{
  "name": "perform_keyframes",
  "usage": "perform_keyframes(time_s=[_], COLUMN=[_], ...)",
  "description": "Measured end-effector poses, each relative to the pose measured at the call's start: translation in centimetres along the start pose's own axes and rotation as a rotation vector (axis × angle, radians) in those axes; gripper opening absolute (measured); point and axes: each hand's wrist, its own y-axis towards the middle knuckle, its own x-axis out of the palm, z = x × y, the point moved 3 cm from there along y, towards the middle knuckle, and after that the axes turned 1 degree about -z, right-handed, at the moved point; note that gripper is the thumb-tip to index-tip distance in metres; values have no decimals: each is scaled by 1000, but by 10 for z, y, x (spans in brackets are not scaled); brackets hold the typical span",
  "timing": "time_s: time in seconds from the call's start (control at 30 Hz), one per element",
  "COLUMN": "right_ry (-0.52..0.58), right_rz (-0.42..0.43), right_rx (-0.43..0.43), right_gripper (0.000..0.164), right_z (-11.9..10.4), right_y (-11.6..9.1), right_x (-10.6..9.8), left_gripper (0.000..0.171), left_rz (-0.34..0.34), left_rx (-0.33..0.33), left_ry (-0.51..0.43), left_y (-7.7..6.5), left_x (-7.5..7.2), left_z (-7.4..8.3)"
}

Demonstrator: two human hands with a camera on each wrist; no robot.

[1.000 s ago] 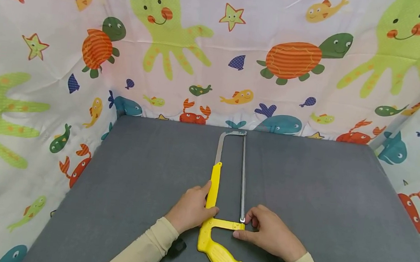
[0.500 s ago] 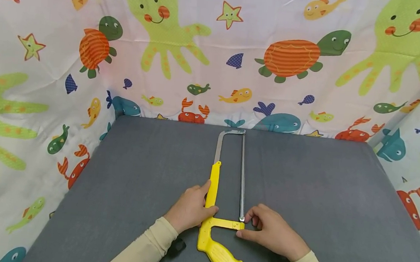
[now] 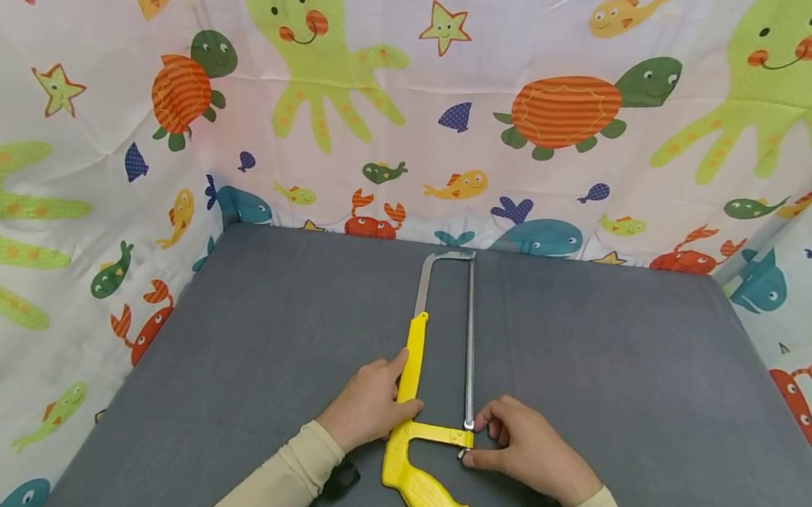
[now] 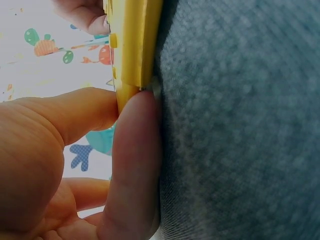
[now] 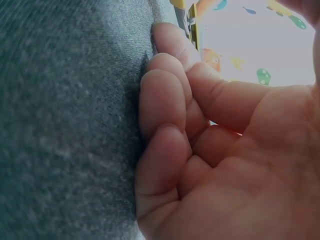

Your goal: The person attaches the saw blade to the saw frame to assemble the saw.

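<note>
A yellow-handled hacksaw point(image 3: 414, 367) lies flat on the grey table in the head view, its blade point(image 3: 471, 340) to the right of the frame and its grip nearest me. My left hand point(image 3: 369, 403) holds the yellow frame tube; the left wrist view shows thumb and finger pinching its edge close to the cloth. At the blade's near end, my right hand point(image 3: 530, 449) has its index finger beside the blade end and its thumb at a small wing nut point(image 3: 463, 453) below the yellow cross arm. Its other fingers are curled against the table in the right wrist view.
The grey cloth-covered table point(image 3: 621, 361) spreads to both sides of the saw. A small black object point(image 3: 341, 480) sits under my left forearm. A sea-animal curtain point(image 3: 417, 126) walls the back and sides.
My right thumb first shifts slightly right off the cross arm's end, then slightly down, and the wing nut now shows beside it. The left hand keeps its hold and the saw stays in place.
</note>
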Motion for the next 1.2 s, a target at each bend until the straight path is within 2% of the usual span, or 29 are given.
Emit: perform_keyframes(time_s=[0.77, 1.2], right_ry=[7, -36], right_rz=[14, 47], right_rx=[-36, -4], right_gripper=[41, 43], right_z=[1, -1], right_y=[0, 3], right_x=[-1, 4], left_gripper=[89, 89], left_rz=[-9, -2], left_rx=[11, 23], left_ry=[-14, -20], left_y=[0, -1], left_x=[-1, 0], left_z=[-2, -3])
